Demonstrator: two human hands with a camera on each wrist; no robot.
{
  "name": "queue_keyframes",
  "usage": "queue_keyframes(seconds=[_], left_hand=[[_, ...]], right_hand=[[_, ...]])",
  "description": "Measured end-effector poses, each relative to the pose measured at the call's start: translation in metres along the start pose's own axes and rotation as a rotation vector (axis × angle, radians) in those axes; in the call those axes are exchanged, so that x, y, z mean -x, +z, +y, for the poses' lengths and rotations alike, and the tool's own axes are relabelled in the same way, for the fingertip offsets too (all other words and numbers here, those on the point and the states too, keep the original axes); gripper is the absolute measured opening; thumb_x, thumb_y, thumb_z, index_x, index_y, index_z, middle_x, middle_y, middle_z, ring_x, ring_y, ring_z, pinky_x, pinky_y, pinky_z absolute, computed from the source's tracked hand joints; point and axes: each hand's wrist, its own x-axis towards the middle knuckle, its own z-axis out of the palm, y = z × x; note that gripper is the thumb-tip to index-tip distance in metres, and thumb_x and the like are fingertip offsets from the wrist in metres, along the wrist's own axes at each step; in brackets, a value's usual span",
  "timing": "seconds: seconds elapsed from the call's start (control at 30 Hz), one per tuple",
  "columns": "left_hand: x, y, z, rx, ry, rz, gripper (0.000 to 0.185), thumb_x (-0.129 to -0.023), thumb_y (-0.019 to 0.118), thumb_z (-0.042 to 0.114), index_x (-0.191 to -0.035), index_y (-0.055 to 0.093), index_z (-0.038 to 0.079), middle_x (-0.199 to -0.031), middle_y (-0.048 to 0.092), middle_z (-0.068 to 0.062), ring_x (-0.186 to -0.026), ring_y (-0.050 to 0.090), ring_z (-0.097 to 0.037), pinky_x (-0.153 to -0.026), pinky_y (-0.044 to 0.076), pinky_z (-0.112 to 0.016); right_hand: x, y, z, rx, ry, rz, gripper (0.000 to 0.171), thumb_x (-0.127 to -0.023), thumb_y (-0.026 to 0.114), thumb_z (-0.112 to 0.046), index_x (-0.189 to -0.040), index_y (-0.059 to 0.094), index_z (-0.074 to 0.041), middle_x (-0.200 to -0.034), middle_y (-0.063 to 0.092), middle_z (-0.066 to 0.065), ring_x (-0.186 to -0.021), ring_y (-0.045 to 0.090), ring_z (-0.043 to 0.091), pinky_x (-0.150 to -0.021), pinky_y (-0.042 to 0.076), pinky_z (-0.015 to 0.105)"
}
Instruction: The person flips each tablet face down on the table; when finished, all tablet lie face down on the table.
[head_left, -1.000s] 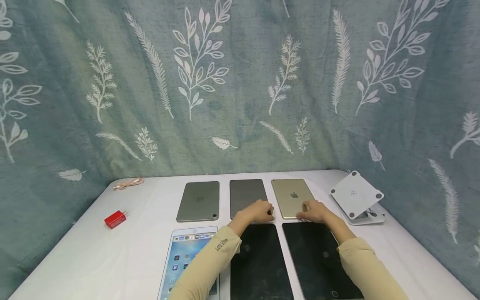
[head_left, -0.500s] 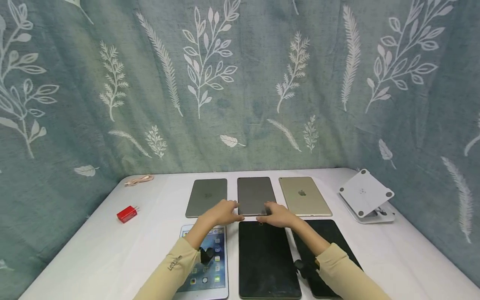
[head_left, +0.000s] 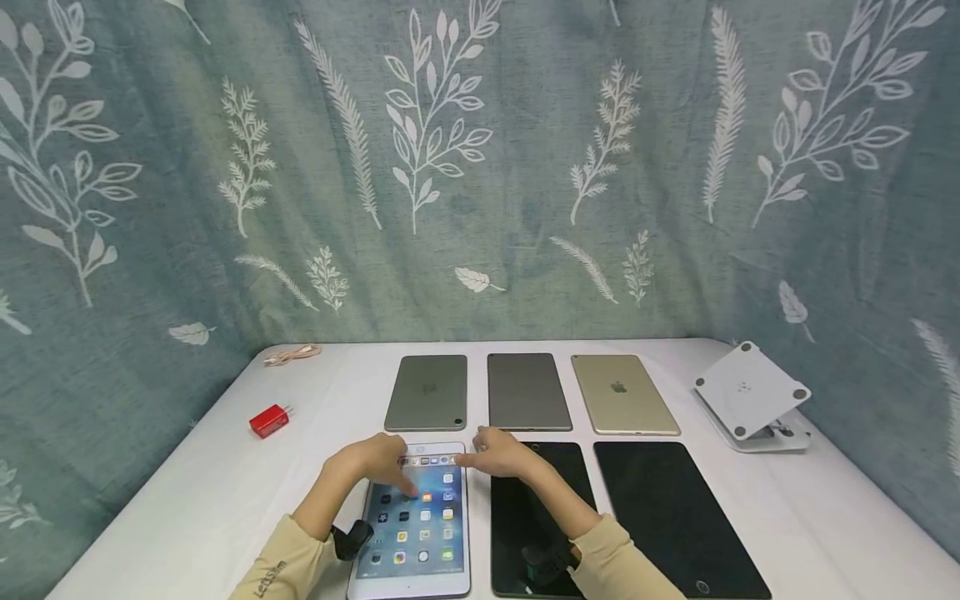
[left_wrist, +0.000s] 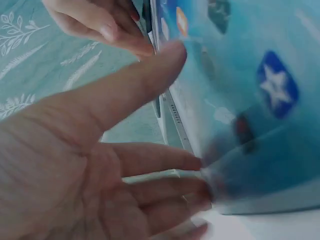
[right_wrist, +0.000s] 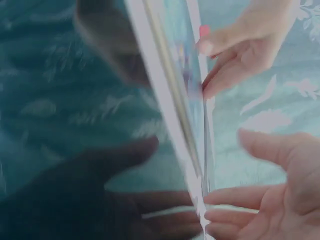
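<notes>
Lower centre of head view: left hand (head_left: 372, 463) and right hand (head_left: 501, 454), fingers relaxed and gripping nothing, touch the far end of the lit white tablet (head_left: 417, 533), lying flat on the white table (head_left: 225, 500) beside a dark tablet (head_left: 536, 517).

The lit tablet (head_left: 416, 523) has a glossy glass screen in a white frame. The black tablets (head_left: 671, 517) shine like mirrors. The far tablets (head_left: 622, 393) show matt metal backs. The curtain (head_left: 480, 167) is woven cloth.
</notes>
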Motion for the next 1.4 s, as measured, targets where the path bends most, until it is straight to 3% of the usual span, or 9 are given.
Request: queue_keyframes(seconds=[0.1, 0.23, 0.33, 0.53, 0.63, 0.8, 1.0, 1.1, 1.4], left_hand=[[0.004, -0.003, 0.004, -0.048, -0.032, -0.029, 0.049, -0.059, 0.084, 0.031, -0.090, 0.058, 0.003, -0.077, 0.058, -0.002, -0.071, 0.053, -0.016, -0.072, 0.048, -0.036], [0.006, -0.003, 0.011, -0.116, -0.060, -0.057, 0.057, -0.054, 0.086, 0.030, -0.095, 0.058, 0.003, -0.084, 0.060, -0.005, -0.076, 0.054, -0.017, -0.077, 0.049, -0.039], [0.006, -0.002, 0.014, -0.145, -0.064, -0.069, 0.058, -0.053, 0.087, 0.030, -0.096, 0.059, 0.003, -0.089, 0.060, -0.006, -0.079, 0.054, -0.018, -0.079, 0.048, -0.041], [0.007, 0.000, 0.010, -0.153, -0.041, -0.088, 0.055, -0.055, 0.086, 0.029, -0.095, 0.060, 0.003, -0.089, 0.061, -0.006, -0.080, 0.055, -0.018, -0.081, 0.048, -0.041], [0.007, -0.002, 0.005, -0.122, -0.020, -0.112, 0.055, -0.056, 0.085, 0.032, -0.096, 0.059, 0.004, -0.090, 0.062, -0.004, -0.081, 0.055, -0.018, -0.082, 0.047, -0.041], [0.004, -0.010, -0.003, -0.039, 0.029, -0.119, 0.057, -0.058, 0.084, 0.034, -0.100, 0.058, 0.004, -0.092, 0.061, -0.003, -0.084, 0.055, -0.018, -0.083, 0.047, -0.042], [-0.003, -0.011, -0.008, 0.043, 0.136, -0.090, 0.073, -0.059, 0.082, 0.040, -0.114, 0.056, 0.000, -0.105, 0.061, -0.005, -0.096, 0.056, -0.021, -0.088, 0.045, -0.043], [-0.009, -0.008, -0.010, 0.089, 0.203, -0.084, 0.081, -0.062, 0.079, 0.044, -0.124, 0.050, -0.002, -0.110, 0.059, -0.006, -0.102, 0.055, -0.021, -0.090, 0.044, -0.042], [-0.023, 0.002, -0.013, 0.254, 0.365, -0.068, 0.087, -0.068, 0.075, 0.043, -0.131, 0.041, -0.006, -0.122, 0.056, -0.013, -0.115, 0.052, -0.025, -0.096, 0.041, -0.042]], right_hand=[[0.002, 0.008, -0.005, 0.007, -0.054, 0.004, 0.054, -0.082, 0.061, -0.032, -0.109, 0.055, 0.015, -0.122, 0.052, 0.030, -0.103, 0.056, 0.041, -0.079, 0.049, 0.047], [0.006, 0.016, -0.008, -0.042, -0.089, 0.020, 0.045, -0.082, 0.061, -0.026, -0.101, 0.060, 0.015, -0.130, 0.043, 0.033, -0.112, 0.049, 0.046, -0.086, 0.045, 0.051], [0.008, 0.021, -0.010, -0.192, -0.028, 0.045, 0.049, -0.083, 0.060, -0.024, -0.114, 0.054, 0.014, -0.133, 0.040, 0.031, -0.123, 0.037, 0.048, -0.098, 0.033, 0.056], [0.009, 0.031, -0.016, -0.494, 0.110, 0.124, 0.040, -0.081, 0.059, -0.017, -0.109, 0.057, 0.012, -0.143, 0.027, 0.026, -0.132, 0.007, 0.053, -0.103, 0.001, 0.064], [0.008, 0.030, -0.018, -0.599, 0.133, 0.175, 0.044, -0.079, 0.058, -0.013, -0.113, 0.052, 0.014, -0.144, 0.022, 0.027, -0.132, 0.007, 0.053, -0.104, 0.006, 0.064], [0.005, 0.018, -0.019, -0.781, 0.047, 0.143, 0.045, -0.084, 0.051, -0.007, -0.123, 0.043, 0.013, -0.134, 0.038, 0.028, -0.126, 0.034, 0.039, -0.106, 0.021, 0.056], [0.004, -0.003, -0.021, -0.939, 0.007, 0.058, 0.044, -0.089, 0.044, -0.005, -0.129, 0.036, 0.013, -0.120, 0.051, 0.029, -0.090, 0.058, 0.016, -0.085, 0.049, 0.033], [0.005, -0.014, -0.021, -0.963, 0.017, 0.081, 0.042, -0.090, 0.045, -0.006, -0.127, 0.039, 0.011, -0.117, 0.053, 0.028, -0.081, 0.058, 0.011, -0.073, 0.051, 0.025], [0.009, -0.032, -0.023, -0.981, 0.015, 0.120, 0.041, -0.090, 0.044, -0.003, -0.128, 0.041, 0.009, -0.120, 0.051, 0.027, -0.082, 0.058, 0.009, -0.070, 0.050, 0.020]])
